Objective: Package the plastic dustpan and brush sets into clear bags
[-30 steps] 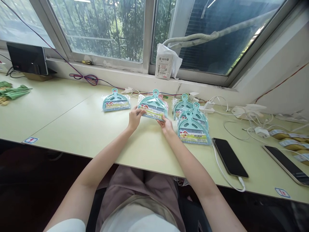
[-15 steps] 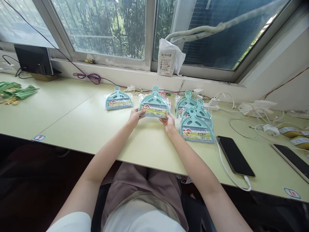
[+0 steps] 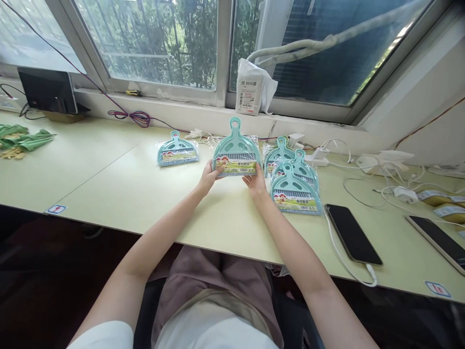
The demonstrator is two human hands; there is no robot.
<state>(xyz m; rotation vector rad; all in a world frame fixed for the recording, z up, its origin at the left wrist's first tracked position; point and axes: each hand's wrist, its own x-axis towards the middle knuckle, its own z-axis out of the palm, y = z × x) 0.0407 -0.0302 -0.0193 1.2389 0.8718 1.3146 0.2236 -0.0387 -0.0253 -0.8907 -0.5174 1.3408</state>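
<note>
Between my two hands is a mint-green dustpan and brush set [image 3: 236, 145] in clear plastic wrap, its handle pointing up and its printed label facing me. My left hand [image 3: 209, 177] grips its lower left corner, thumb on the front. At the lower right corner my right hand [image 3: 256, 182] closes on it, fingers partly underneath. A similar wrapped set [image 3: 178, 150] lies on the table to the left. To the right, several more sets overlap, the nearest wrapped set [image 3: 295, 191] lying in front of the others.
A phone [image 3: 352, 235] on a white cable lies right of the sets, with another phone [image 3: 441, 242] farther right. White cables and plugs [image 3: 405, 194] crowd the back right. A black tablet [image 3: 47, 95] stands at the far left, near green items [image 3: 31, 138]. A wrapped packet [image 3: 250, 91] rests on the sill.
Both hands have raised the held set and tipped it more upright. It now covers the pink item that showed behind it. The other sets stay in place.
</note>
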